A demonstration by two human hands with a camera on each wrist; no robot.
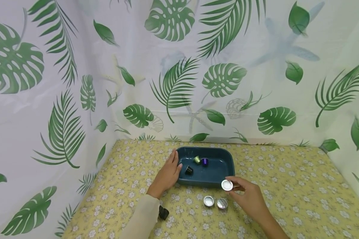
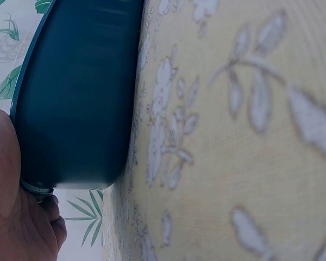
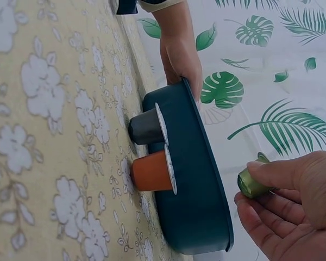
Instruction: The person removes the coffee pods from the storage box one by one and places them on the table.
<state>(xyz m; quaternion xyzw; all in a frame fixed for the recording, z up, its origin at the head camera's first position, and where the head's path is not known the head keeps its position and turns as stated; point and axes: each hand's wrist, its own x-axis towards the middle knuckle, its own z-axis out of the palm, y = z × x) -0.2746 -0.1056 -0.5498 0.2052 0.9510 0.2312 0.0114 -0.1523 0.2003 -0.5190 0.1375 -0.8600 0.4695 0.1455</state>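
A dark teal tray (image 1: pixel 209 181) stands on the cloth, and my left hand (image 1: pixel 167 171) grips its left end, thumb over the rim. Inside lie a light green coffee capsule (image 1: pixel 196 160), a purple one and a black capsule (image 1: pixel 189 170). Between thumb and fingers, my right hand (image 1: pixel 247 196) pinches a green coffee capsule (image 3: pixel 252 179), its silver lid (image 1: pixel 227 185) toward the head camera, by the tray's near right corner. Two more capsules stand lid up before the tray: a grey capsule (image 3: pixel 146 126) and an orange capsule (image 3: pixel 152 171).
Yellow flowered cloth (image 1: pixel 287 186) covers the table. A white curtain with green leaves (image 1: pixel 224 79) hangs behind and at both sides. Near my left sleeve (image 1: pixel 143 215) a black strap or knob (image 1: pixel 163 212) shows.
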